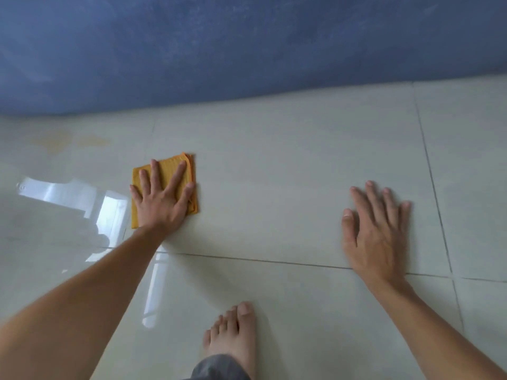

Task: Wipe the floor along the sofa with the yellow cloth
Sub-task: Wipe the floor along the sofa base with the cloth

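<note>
The folded yellow-orange cloth [164,187] lies flat on the glossy pale-tiled floor [274,174], a little way out from the base of the blue fabric sofa [247,45]. The left hand [160,200] presses down on the cloth with palm flat and its grip apart, fingers spread wide and pointing toward the sofa. The right hand [377,231] rests flat on the bare tiles, well apart from the cloth, its grip likewise apart and holding nothing, its heel over a dark grout line. A bare foot [233,333] stands farther from the sofa, between the two forearms.
</note>
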The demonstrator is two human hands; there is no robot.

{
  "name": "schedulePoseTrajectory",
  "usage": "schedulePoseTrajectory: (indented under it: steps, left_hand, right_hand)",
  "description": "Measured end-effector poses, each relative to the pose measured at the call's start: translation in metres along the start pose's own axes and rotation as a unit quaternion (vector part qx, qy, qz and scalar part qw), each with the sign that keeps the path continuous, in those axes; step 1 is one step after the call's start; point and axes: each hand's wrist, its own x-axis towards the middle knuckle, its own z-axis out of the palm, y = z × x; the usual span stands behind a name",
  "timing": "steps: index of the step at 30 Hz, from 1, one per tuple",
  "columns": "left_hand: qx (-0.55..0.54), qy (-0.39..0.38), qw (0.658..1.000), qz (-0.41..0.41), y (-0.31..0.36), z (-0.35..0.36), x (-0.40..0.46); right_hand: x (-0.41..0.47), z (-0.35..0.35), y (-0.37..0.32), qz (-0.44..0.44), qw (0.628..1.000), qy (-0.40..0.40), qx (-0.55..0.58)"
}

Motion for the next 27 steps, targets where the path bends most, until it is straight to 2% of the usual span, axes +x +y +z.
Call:
schedulePoseTrajectory:
  steps: [5, 10, 13, 16, 19, 22, 27]
  left_hand:
    - [-0.019, 0.004, 0.999, -0.039, 0.039, -0.007, 0.069]
    - [-0.013, 0.003, 0.998, 0.054, 0.14, -0.004, 0.088]
    - [-0.016, -0.005, 0.992, 0.128, 0.211, -0.001, 0.065]
    - [-0.017, -0.008, 0.978, 0.209, 0.268, 0.006, 0.025]
    - [-0.016, -0.003, 0.962, 0.271, 0.304, 0.014, -0.029]
    - [-0.017, -0.002, 0.947, 0.319, 0.33, 0.022, -0.093]
    - [-0.03, -0.052, 0.939, 0.339, 0.343, 0.027, -0.176]
  right_hand:
    - [-0.001, 0.006, 0.003, -0.003, 1.0, -0.006, -0.009]
    - [0.0, -0.001, -0.001, 0.002, 1.0, -0.018, 0.011]
    - [0.005, -0.013, -0.002, 0.032, 0.989, -0.006, 0.145]
    - [0.009, -0.033, 0.012, 0.092, 0.953, 0.026, 0.287]
    - [0.008, -0.055, 0.045, 0.145, 0.95, 0.055, 0.27]
    - [0.005, -0.074, 0.083, 0.177, 0.957, 0.047, 0.225]
    - [0.006, -0.093, 0.126, 0.174, 0.975, -0.017, 0.136]
